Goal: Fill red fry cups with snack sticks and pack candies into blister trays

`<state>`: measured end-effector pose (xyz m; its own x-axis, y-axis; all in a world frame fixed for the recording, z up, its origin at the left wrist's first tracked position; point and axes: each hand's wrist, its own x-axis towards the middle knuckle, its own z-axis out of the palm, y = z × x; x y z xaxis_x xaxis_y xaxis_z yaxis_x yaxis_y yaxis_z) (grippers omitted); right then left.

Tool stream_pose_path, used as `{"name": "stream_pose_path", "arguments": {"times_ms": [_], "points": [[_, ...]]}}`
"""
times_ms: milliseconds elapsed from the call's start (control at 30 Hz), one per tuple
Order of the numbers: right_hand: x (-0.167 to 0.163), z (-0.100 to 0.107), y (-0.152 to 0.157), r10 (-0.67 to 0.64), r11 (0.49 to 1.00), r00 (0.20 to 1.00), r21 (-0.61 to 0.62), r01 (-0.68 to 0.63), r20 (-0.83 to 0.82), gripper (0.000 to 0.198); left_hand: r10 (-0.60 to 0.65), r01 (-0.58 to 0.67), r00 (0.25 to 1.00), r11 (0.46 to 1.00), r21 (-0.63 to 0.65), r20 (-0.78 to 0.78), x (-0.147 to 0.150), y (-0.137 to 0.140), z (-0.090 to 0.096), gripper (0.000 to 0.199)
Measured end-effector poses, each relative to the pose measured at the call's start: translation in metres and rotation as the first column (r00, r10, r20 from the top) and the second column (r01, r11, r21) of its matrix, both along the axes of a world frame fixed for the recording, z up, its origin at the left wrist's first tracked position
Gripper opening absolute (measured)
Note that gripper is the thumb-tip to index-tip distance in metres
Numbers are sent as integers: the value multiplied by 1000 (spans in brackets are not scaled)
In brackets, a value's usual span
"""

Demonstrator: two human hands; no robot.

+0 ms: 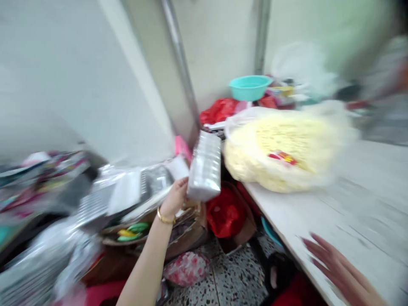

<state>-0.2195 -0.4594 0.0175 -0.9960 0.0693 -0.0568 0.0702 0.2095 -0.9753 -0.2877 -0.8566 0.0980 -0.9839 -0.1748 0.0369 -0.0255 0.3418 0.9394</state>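
My left hand (177,196), with a gold bangle at the wrist, reaches out to the left of the table and grips a stack of clear plastic trays (205,168) by its near left edge. The stack is held up, tilted, above cardboard boxes. Over the front edge of the white table (318,221) hovers my right hand (341,267), blurred by motion, its fingers stretched and spread with nothing in them. Beyond it on the table rests a large clear bag of pale yellow pieces (287,144), with a small red and yellow packet (283,157) on top.
A turquoise basin (250,87) stands at the back beside red plastic (219,109). Below the table edge, a cardboard box holds a red bag (226,212). Clear plastic packs (126,193) pile up at left. A pink-and-white bag (187,268) lies on the speckled floor (236,274).
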Motion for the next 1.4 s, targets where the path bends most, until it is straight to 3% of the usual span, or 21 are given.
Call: {"name": "stream_pose_path", "arguments": {"times_ms": [33,67,100,167,200,267,333,433,500,567,633,667,867,967,1133,1300,1333,1400], "points": [[5,3,-1,-19,997,1000,-75,21,22,68,-171,167,985,978,127,18,1,44,-14,32],[7,5,0,33,946,996,-324,-3,87,79,-341,323,938,925,197,61,3,88,-28,33],[8,7,3,84,853,991,-522,-18,103,87,-506,475,857,850,229,101,6,131,-40,34],[11,9,17,56,704,988,-708,62,142,80,-711,680,692,701,216,127,12,209,-60,38],[14,9,29,6,657,986,-743,123,169,72,-767,741,627,641,200,134,14,243,-67,39],[27,8,60,-137,618,967,-744,254,217,56,-815,803,566,579,138,124,16,301,-76,34],[46,9,94,-279,627,938,-700,341,207,47,-821,817,566,570,84,74,17,347,-77,25],[75,13,141,-481,646,863,-603,468,155,47,-786,785,617,610,106,-38,24,400,-65,28],[91,18,167,-611,635,786,-536,557,93,60,-802,805,592,582,116,-85,32,433,-52,30],[105,19,189,-679,632,733,-480,608,34,72,-878,883,469,462,82,-94,43,464,-40,29],[119,16,208,-694,641,720,-450,622,7,72,-941,941,335,332,65,-49,55,495,-33,26],[125,13,216,-697,640,717,-444,627,8,70,-953,951,302,300,67,-19,61,510,-32,24],[157,-10,262,-731,582,680,-467,666,58,72,-966,959,255,258,117,37,85,584,-43,15],[163,-12,283,-746,540,660,-502,676,86,70,-971,941,213,233,245,104,89,612,-48,20],[164,-14,308,-728,378,644,-645,664,237,60,-965,794,196,261,549,174,95,648,-55,31],[168,-32,327,-537,131,722,-802,583,437,35,-962,670,180,273,690,207,94,677,-65,35],[169,-35,331,-516,109,726,-806,582,455,33,-963,659,169,270,703,211,94,683,-68,34],[169,-38,340,-517,125,726,-799,589,454,32,-964,661,167,266,701,208,94,692,-71,33]]}}
